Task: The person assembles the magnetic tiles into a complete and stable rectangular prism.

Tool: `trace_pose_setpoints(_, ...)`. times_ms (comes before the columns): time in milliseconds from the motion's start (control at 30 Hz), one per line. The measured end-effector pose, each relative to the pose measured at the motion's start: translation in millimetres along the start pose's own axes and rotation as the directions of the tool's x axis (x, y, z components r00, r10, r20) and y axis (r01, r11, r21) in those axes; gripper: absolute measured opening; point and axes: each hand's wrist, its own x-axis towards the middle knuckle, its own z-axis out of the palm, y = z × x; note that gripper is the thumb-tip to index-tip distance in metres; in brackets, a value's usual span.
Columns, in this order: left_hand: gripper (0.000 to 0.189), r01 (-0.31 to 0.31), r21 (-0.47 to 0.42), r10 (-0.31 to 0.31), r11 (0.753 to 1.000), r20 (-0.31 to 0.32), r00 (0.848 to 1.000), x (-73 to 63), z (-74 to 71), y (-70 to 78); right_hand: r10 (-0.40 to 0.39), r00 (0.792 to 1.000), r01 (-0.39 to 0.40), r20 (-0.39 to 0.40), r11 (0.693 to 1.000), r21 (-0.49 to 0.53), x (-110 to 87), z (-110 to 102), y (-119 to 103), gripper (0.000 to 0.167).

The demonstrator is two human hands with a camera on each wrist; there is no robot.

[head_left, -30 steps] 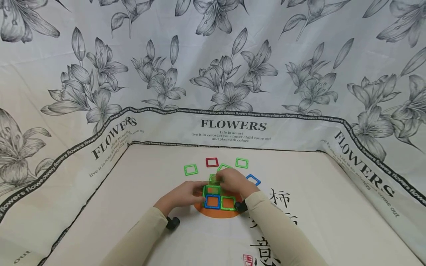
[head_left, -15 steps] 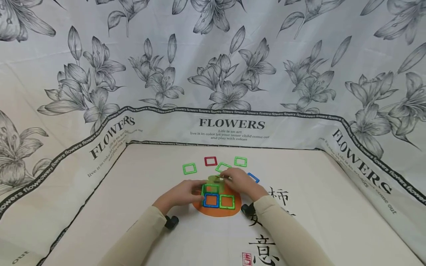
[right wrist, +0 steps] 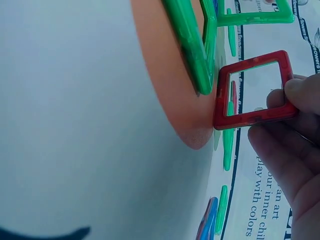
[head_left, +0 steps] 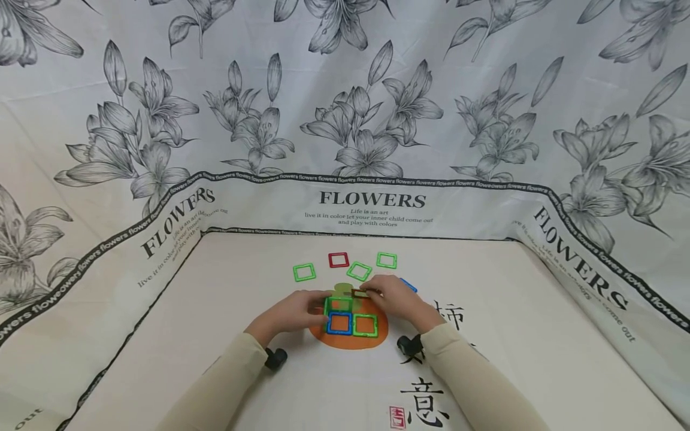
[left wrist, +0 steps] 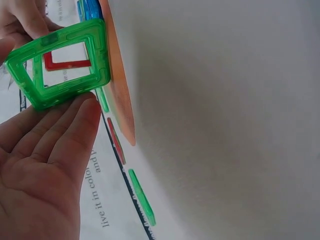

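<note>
My right hand (head_left: 396, 299) pinches the edge of a red square magnetic tile (right wrist: 221, 95) between thumb and fingers. The tile stands upright at the far side of the orange circle. My left hand (head_left: 288, 312) spans an upright green square tile (left wrist: 102, 55), its thumb on one edge and fingertips at the opposite edge. Another green tile (right wrist: 257, 20) stands upright behind. In front of it, a blue square tile (head_left: 339, 333) and a green square tile (head_left: 365, 333) lie side by side on the circle.
Beyond the hands lie loose tiles: a green one (head_left: 296, 273), a red one (head_left: 338, 253), a tilted green one (head_left: 351, 270) and another green one (head_left: 386, 254). A blue tile (head_left: 409, 285) is partly behind the right hand. A printed cloth (head_left: 242, 383) covers the table; flowered curtains (head_left: 372, 206) surround it.
My right hand has drawn slightly to the right and nearer, bringing the red tile into sight beside the upright green ones. The left hand has stayed at its green tile.
</note>
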Motion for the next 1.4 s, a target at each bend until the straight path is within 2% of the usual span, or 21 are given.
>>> trace_pose_setpoints(133, 0.064, 0.003, 0.002, -0.003, 1.000, -0.003, 1.000, 0.3, -0.1, -0.3, 0.013, 1.000, -0.013, 0.000, 1.000, 0.006, -4.4, 0, -1, 0.020)
trace_pose_setpoints(900, 0.064, 0.013, -0.002, -0.013, 1.000, -0.010, 1.000, 2.2, 1.2, -5.1, -0.069, 0.998, 0.069, -0.007, 0.997, 0.019, -20.0, -2, -6, 0.021)
trace_pose_setpoints(1100, 0.064, 0.017, 0.000, -0.017, 1.000, -0.009, 1.000, 2.5, 1.6, -4.8, -0.117, 0.993, 0.117, -0.015, 0.993, 0.002, -21.3, -2, -6, 0.021)
trace_pose_setpoints(1400, 0.060, 0.016, -0.009, -0.016, 1.000, -0.003, 1.000, 1.9, 1.2, -2.0, -0.086, 0.996, 0.086, -0.008, 0.996, 0.025, -21.4, -1, -5, 0.022)
